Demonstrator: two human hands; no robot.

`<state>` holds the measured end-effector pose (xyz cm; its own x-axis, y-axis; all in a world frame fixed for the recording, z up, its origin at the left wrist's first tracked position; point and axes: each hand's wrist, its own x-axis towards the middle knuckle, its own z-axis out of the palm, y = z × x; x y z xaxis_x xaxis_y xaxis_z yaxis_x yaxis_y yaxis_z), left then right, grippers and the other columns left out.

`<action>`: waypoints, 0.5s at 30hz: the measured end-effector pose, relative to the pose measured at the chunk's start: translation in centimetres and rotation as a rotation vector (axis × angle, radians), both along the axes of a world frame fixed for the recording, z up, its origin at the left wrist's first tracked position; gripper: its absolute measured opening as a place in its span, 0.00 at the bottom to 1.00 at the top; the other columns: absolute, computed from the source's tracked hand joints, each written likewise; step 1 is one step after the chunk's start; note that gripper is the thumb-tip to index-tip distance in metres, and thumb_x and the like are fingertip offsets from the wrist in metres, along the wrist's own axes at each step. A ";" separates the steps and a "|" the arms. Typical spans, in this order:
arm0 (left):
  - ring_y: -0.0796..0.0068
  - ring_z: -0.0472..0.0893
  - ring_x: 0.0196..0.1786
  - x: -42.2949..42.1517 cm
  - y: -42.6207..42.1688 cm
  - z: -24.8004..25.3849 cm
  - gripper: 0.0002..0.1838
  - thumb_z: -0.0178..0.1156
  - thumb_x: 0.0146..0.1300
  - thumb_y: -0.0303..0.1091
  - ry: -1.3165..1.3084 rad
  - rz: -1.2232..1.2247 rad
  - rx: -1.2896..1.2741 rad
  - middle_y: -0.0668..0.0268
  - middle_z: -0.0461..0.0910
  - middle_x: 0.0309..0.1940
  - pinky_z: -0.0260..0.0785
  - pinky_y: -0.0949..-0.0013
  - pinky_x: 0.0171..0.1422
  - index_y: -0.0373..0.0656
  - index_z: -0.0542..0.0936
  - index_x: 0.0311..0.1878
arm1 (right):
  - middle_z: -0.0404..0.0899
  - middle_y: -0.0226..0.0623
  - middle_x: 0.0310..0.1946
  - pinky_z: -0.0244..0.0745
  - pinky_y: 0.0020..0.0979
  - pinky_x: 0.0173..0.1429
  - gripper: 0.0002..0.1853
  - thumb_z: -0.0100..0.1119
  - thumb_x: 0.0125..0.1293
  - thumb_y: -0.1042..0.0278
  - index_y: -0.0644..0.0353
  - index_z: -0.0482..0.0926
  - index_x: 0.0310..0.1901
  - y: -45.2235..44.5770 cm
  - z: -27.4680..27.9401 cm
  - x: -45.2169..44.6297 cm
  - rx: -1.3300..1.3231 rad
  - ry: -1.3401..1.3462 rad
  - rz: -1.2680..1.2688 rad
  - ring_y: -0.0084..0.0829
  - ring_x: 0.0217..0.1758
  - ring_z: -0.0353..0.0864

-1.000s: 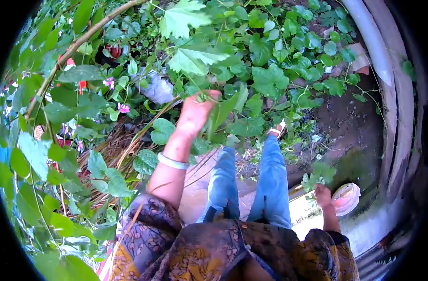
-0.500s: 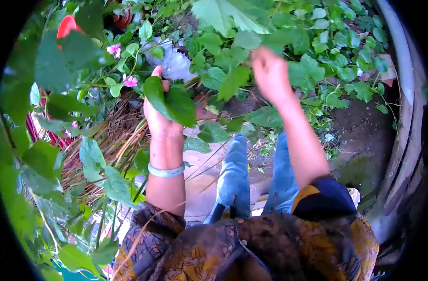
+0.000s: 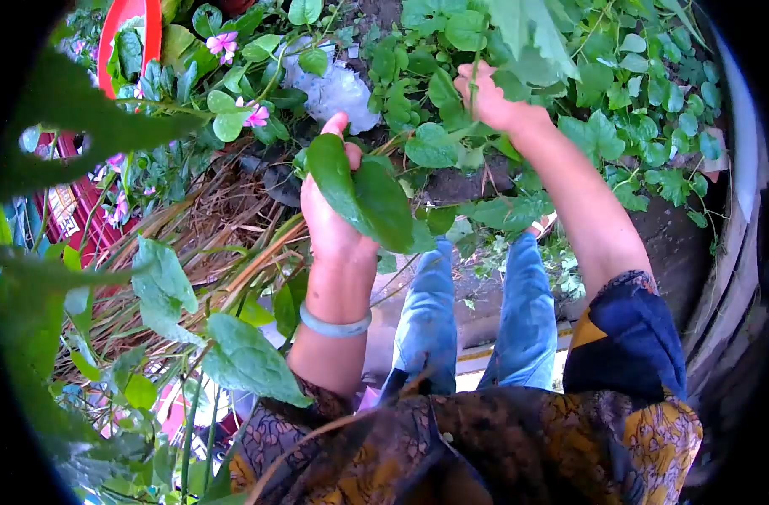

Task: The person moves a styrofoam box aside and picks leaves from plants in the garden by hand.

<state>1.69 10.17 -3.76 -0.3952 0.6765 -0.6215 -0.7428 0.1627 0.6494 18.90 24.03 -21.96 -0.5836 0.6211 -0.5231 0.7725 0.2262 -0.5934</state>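
My left hand (image 3: pixel 321 219) is closed around several large glossy green leaves (image 3: pixel 367 198), with its thumb along their upper edge. They cover most of the palm and fingers. Farther forward and to the right, my right hand (image 3: pixel 491 103) reaches into the leafy vines with its fingertips pinched together. A thin green vine stem (image 3: pixel 474 88) runs at those fingertips, and heart-shaped leaves (image 3: pixel 432 145) hang just below and to the left.
A red-rimmed container (image 3: pixel 154 42) with leaves inside stands at the upper left, near pink flowers (image 3: pixel 223 46). Crumpled white plastic (image 3: pixel 334 91) lies ahead of my left hand. Dry grass (image 3: pixel 191 202) is at left; a grey pipe (image 3: pixel 735 143) runs along the right. Blurred close leaves block the left side.
The view has shifted, showing more of the red-rimmed container. My right hand has moved from a blurred spot above the leaves to the vine stem. My left hand still holds its leaves.
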 end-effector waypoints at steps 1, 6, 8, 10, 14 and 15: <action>0.74 0.71 0.27 0.0 -0.2 -0.1 0.22 0.49 0.69 0.36 0.005 0.005 -0.010 0.71 0.68 0.28 0.69 0.69 0.30 0.38 0.65 0.63 | 0.62 0.41 0.65 0.60 0.39 0.68 0.23 0.33 0.65 0.63 0.57 0.67 0.59 -0.3 0.9 0.3 -0.080 -0.008 -0.019 0.41 0.67 0.62; 0.75 0.70 0.26 0.4 0.0 0.3 0.21 0.48 0.69 0.36 0.019 0.031 -0.084 0.71 0.67 0.27 0.68 0.70 0.29 0.38 0.66 0.62 | 0.70 0.45 0.52 0.65 0.43 0.60 0.13 0.48 0.60 0.68 0.59 0.68 0.46 -1.7 0.8 1.2 0.399 -0.046 0.461 0.46 0.55 0.69; 0.76 0.70 0.25 0.4 -0.5 0.2 0.20 0.49 0.69 0.36 0.020 0.023 -0.067 0.71 0.67 0.26 0.67 0.71 0.28 0.38 0.66 0.61 | 0.70 0.44 0.45 0.67 0.44 0.53 0.10 0.51 0.57 0.69 0.60 0.68 0.40 -1.9 1.9 1.7 0.316 0.110 0.479 0.46 0.50 0.70; 0.77 0.70 0.25 0.5 -0.6 0.1 0.20 0.49 0.69 0.36 0.026 0.032 -0.065 0.72 0.67 0.25 0.66 0.71 0.27 0.38 0.67 0.60 | 0.74 0.43 0.38 0.74 0.42 0.50 0.08 0.55 0.56 0.70 0.61 0.72 0.37 -1.9 4.2 1.9 0.235 0.198 0.448 0.46 0.47 0.74; 0.77 0.69 0.24 0.4 -1.0 0.0 0.19 0.49 0.69 0.36 0.000 0.036 -0.064 0.72 0.66 0.25 0.65 0.71 0.25 0.37 0.68 0.59 | 0.76 0.44 0.36 0.74 0.44 0.48 0.11 0.52 0.62 0.63 0.63 0.75 0.32 -2.6 5.4 4.7 0.176 0.061 0.386 0.45 0.46 0.76; 0.77 0.69 0.24 0.3 -1.1 0.0 0.19 0.49 0.69 0.36 -0.017 0.033 -0.052 0.72 0.66 0.25 0.65 0.71 0.24 0.37 0.68 0.59 | 0.77 0.44 0.37 0.74 0.43 0.49 0.11 0.52 0.62 0.63 0.63 0.75 0.32 -2.7 5.7 5.0 0.167 -0.019 0.371 0.45 0.45 0.76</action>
<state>1.99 9.05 -3.78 -0.4060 0.6300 -0.6620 -0.7591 0.1708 0.6281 23.94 21.36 -16.31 -0.7751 0.4477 -0.4458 0.6310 0.5837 -0.5110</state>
